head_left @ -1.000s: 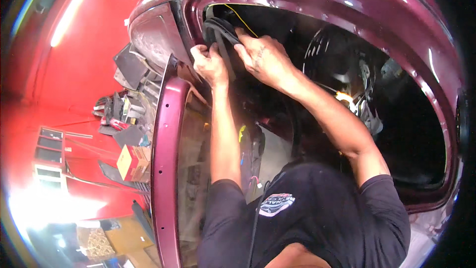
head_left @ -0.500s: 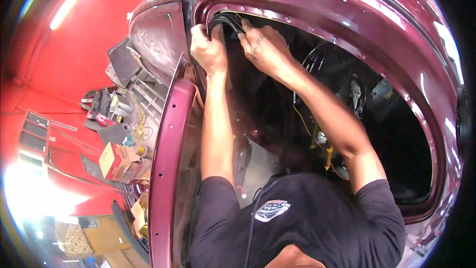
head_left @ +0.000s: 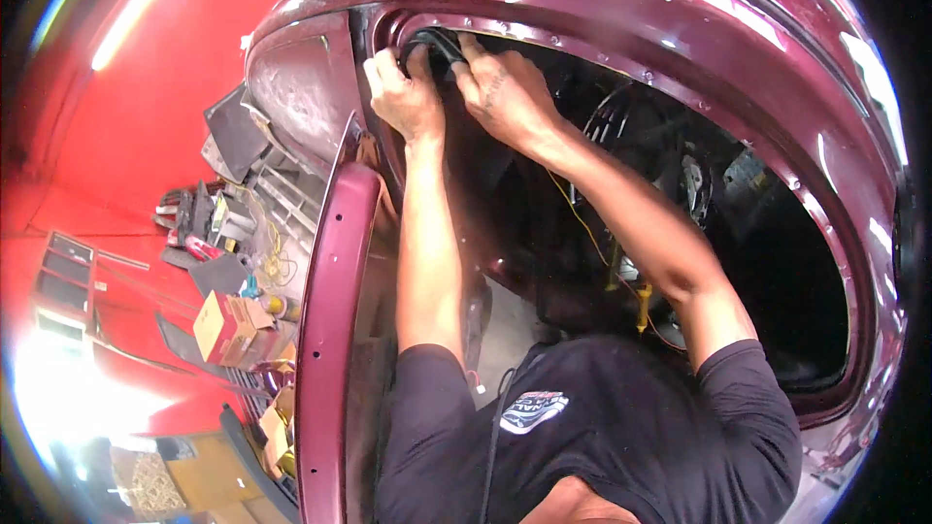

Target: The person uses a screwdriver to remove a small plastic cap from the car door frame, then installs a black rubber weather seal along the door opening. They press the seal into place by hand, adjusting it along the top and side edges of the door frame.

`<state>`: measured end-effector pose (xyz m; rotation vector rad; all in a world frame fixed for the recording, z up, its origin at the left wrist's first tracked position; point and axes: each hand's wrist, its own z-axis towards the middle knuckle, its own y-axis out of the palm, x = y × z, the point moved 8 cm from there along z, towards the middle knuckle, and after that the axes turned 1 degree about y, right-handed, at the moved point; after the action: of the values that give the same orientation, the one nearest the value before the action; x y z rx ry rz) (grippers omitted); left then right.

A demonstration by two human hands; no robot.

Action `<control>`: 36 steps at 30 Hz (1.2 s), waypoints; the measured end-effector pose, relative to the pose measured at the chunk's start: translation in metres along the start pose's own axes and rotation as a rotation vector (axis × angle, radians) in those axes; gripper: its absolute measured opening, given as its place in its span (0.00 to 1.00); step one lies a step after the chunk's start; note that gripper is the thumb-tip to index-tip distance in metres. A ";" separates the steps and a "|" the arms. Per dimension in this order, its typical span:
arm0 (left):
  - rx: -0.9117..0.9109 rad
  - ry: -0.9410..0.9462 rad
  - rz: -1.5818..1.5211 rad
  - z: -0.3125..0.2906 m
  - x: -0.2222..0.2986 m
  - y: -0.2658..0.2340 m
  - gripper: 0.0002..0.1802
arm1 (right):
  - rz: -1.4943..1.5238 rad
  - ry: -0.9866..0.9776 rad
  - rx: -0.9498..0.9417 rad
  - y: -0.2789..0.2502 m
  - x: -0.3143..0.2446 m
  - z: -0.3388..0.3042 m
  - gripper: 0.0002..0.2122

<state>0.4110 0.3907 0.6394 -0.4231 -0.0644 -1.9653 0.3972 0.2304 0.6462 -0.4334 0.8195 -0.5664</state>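
Black rubber strip: closer than before to upper-left corner of maroon door frame, seemingly better lined up; gripped by fingers of left hand and right hand.

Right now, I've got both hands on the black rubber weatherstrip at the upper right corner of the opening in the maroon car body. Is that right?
Not quite: the corner is the upper left one, as the head view shows. Your left hand and right hand are both on the black rubber weatherstrip at the opening in the maroon car body.
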 end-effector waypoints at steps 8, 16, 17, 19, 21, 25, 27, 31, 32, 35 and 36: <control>0.019 0.022 0.167 -0.002 0.010 0.004 0.18 | 0.566 0.001 0.039 0.005 0.018 -0.029 0.28; -0.041 0.015 0.126 0.002 0.014 0.005 0.17 | 0.499 0.021 0.197 -0.003 0.034 -0.094 0.26; -0.047 0.023 0.137 0.003 0.013 0.007 0.17 | 0.518 -0.012 0.228 -0.006 0.031 -0.087 0.25; -0.060 0.033 0.161 0.005 0.010 0.009 0.16 | 0.528 -0.030 0.256 -0.013 0.027 -0.083 0.25; -0.067 0.049 0.122 0.004 0.010 0.009 0.16 | 0.512 -0.001 0.250 -0.018 0.027 -0.082 0.24; -0.083 0.051 -0.012 0.006 0.014 0.006 0.15 | 0.445 0.079 0.135 -0.004 0.033 -0.086 0.23; -0.067 0.149 -0.020 0.009 0.027 0.008 0.14 | 0.453 0.106 0.137 -0.011 0.030 -0.086 0.23; -0.114 0.022 0.011 0.008 0.016 0.004 0.12 | 0.395 0.099 0.126 -0.020 0.033 -0.076 0.22; -0.097 0.047 0.003 0.008 0.014 0.006 0.12 | 0.374 0.105 0.118 -0.020 0.032 -0.073 0.22; -0.074 0.067 -0.070 0.014 0.012 0.007 0.13 | 0.370 0.021 0.229 -0.027 0.023 -0.073 0.22; -0.084 0.029 -0.128 0.012 0.010 0.005 0.13 | 0.378 -0.024 0.289 -0.030 0.019 -0.075 0.22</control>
<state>0.4154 0.3823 0.6534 -0.4549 0.0099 -2.1055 0.3395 0.1845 0.6069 -0.0162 0.7586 -0.3190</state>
